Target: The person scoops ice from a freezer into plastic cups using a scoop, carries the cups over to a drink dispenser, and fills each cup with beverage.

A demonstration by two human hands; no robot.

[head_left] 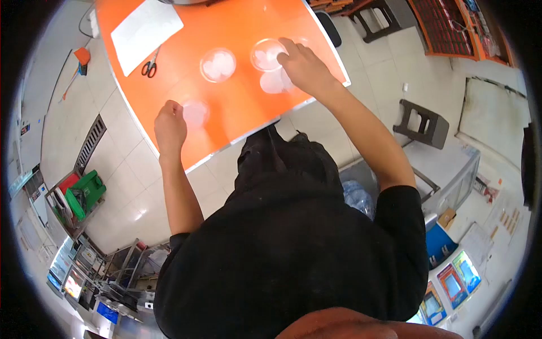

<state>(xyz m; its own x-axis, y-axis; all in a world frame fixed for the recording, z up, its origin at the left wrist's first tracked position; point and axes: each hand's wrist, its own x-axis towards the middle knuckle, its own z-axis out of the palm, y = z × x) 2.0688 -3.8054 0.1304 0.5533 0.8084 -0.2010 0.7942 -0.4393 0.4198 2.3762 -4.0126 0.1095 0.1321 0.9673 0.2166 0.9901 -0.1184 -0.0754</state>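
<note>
My left hand (170, 129) is over the left part of the orange table, its fingers curled and pressed together. Just right of its fingertips lies a pale translucent disc (196, 114); whether the fingers pinch anything is hidden. My right hand (305, 65) has its thumb and bent fingers at the right rim of a clear round dish (266, 55) with whitish round pieces in it. Below that dish, partly under the right hand, lie overlapping pale discs (274, 82). A second clear dish (218, 65), also with whitish round pieces, stands between the hands.
On the orange table (237, 116) are a white sheet (148, 33) and black-handled scissors (150, 68). A dark stool (421, 123) stands on the tiled floor to the right. A green bin (84, 195) is at the left, and a grey cabinet (443, 169) at the right.
</note>
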